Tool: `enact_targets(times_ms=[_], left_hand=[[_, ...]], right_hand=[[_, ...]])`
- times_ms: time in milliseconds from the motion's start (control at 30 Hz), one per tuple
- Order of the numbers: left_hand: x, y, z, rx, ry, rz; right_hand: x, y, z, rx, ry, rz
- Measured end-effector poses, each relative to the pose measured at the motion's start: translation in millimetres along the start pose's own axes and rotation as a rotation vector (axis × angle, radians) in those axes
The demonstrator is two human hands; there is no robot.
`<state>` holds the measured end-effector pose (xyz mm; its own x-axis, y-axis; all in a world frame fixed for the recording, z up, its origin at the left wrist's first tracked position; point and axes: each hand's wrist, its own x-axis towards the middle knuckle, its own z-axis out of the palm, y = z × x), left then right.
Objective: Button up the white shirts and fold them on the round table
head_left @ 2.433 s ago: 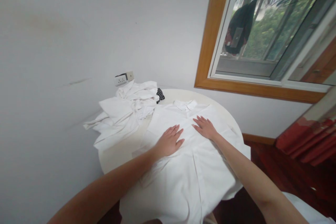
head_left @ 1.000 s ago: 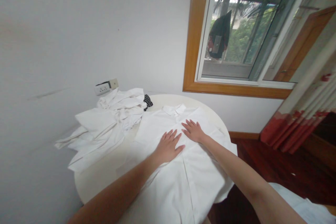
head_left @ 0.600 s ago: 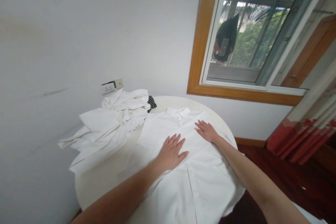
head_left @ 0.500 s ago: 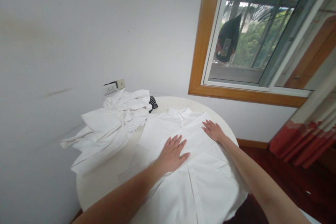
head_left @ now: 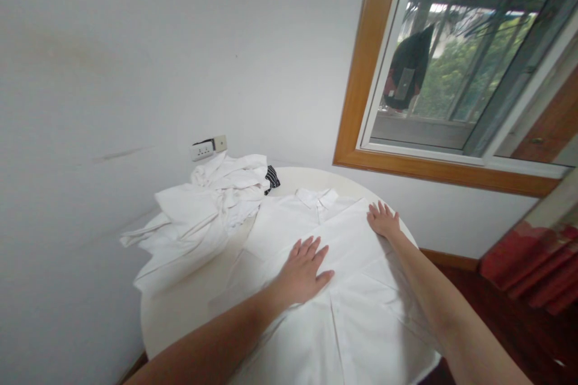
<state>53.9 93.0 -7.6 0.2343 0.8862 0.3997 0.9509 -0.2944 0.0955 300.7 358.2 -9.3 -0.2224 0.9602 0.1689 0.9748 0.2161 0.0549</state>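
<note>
A white collared shirt (head_left: 343,252) lies spread out on a round white table (head_left: 180,319), its collar toward the wall and its lower part reaching the near edge. My left hand (head_left: 303,271) rests flat on the middle of the shirt, fingers spread. Over at the shirt's right shoulder, close to the table's rim, my right hand (head_left: 383,220) lies palm down with its fingers apart. Neither hand grips anything.
A rumpled heap of white clothes (head_left: 194,210) sits at the table's left, beside a black striped cloth (head_left: 271,179). Behind are a wall socket (head_left: 203,150) and a wood-framed window (head_left: 433,174). A red and cream curtain (head_left: 533,258) hangs at right.
My right hand has slid outward over the shirt toward the table's right rim. My left hand stays at about the same spot on the shirt. The view has turned slightly left.
</note>
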Motion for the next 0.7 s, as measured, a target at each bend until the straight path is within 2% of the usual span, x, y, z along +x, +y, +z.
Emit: enact_targets(times_ms=[133,200,367,500,600,700], left_hand=[[-1,1,-1.4,-0.012,0.001,0.002],[-1,1,-2.3,-0.020,-0.009,-0.004],[-2,2,-4.2,-0.024,-0.029,-0.003],[-2,3,-6.3,-0.028,-0.036,-0.003],[-2,1,-9.9,-0.052,-0.056,0.009],[-1,-4,-14.1,-0.074,-0.084,0.017]], right_hand=[[14,-5,-1,-0.061,0.124,-0.137],[21,-6,-1,-0.056,0.084,-0.137],[30,-2,2,0.034,-0.081,-0.004],[29,-3,-1,0.053,-0.106,0.048],[29,-15,-7,-0.035,0.002,0.059],[33,-33,-12,-0.127,0.178,-0.042]])
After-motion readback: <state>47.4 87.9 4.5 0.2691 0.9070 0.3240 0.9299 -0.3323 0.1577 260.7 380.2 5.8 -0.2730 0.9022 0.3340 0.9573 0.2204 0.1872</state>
